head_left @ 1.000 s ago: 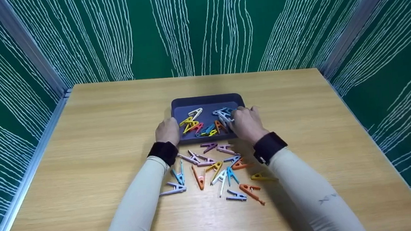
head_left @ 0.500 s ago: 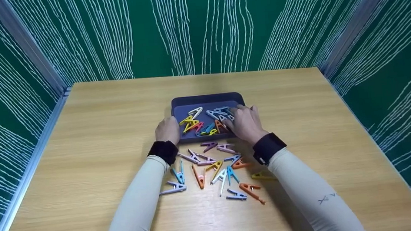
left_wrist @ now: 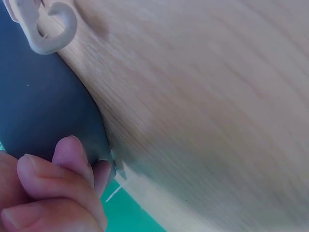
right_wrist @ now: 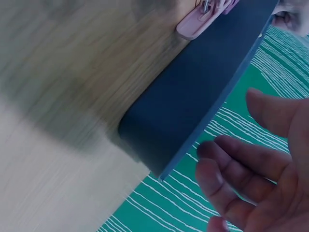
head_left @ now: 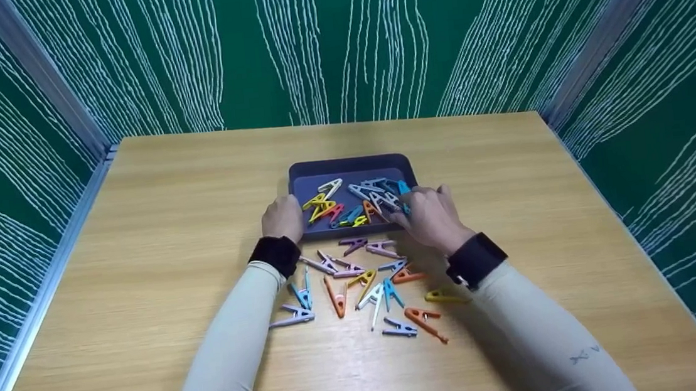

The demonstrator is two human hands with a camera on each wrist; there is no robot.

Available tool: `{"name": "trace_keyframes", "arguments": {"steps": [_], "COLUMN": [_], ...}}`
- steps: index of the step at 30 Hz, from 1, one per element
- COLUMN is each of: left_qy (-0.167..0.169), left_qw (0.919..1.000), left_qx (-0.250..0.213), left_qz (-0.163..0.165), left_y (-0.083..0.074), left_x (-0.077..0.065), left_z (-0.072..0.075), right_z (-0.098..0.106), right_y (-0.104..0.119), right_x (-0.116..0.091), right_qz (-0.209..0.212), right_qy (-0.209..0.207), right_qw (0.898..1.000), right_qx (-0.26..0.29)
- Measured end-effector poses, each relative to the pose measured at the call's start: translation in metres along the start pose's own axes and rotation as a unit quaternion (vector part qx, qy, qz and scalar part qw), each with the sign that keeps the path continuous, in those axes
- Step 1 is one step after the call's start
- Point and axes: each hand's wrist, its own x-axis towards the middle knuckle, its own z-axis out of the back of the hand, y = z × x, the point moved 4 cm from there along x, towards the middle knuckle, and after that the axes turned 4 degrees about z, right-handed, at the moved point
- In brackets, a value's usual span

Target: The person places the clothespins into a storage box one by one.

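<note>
Right grip [head_left: 430, 215] has shifted right and lower in frame, spread apart beside a blue clip [head_left: 403, 187]. My left grip [head_left: 283, 218] clamps the tray [head_left: 351, 165], mid-frame; more clips [head_left: 323, 208] inside and on surface [head_left: 140, 270] below.

A wood-grained table [head_left: 169, 236] bears a dark tray [head_left: 345, 165] near its middle. Loose clips lie scattered on the bare surface at the tray's near side. A purple clip [head_left: 352, 243] is just beside the tray, with a pink clip [head_left: 382, 250] to its right. Farthest left lies a lilac clip [head_left: 301, 313], farthest right a yellow clip [head_left: 436, 297]. A white clip [head_left: 374, 295] and a blue clip [head_left: 388, 286] sit side by side between them.
</note>
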Motion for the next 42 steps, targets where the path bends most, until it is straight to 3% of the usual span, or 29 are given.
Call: {"name": "trace_keyframes", "arguments": {"steps": [7,16,22,34,42], "left_qy": [0.002,-0.002,0.002,0.000,-0.007], "left_qw": [1.0000,0.9999,1.0000,1.0000,0.9999], "left_qx": [0.003,0.006,0.002,0.006,0.015], "left_qz": [0.007,0.011,0.009,-0.005,-0.001], "left_y": [0.001,0.002,0.001,-0.001,-0.002], "left_x": [0.002,0.002,0.002,0.001,-0.001], "left_z": [0.000,0.000,-0.001,0.000,0.001], "right_z": [0.014,0.024,0.023,0.011,0.008], "right_y": [-0.007,-0.008,-0.011,-0.016,-0.015], "right_x": [-0.025,-0.053,-0.072,-0.101,-0.107], "right_qz": [0.035,0.065,0.081,0.088,0.127], "right_qy": [0.022,0.119,0.154,0.189,0.162], "right_qw": [0.999,0.991,0.985,0.977,0.979], "right_qx": [0.027,0.018,0.005,-0.033,0.000]}}
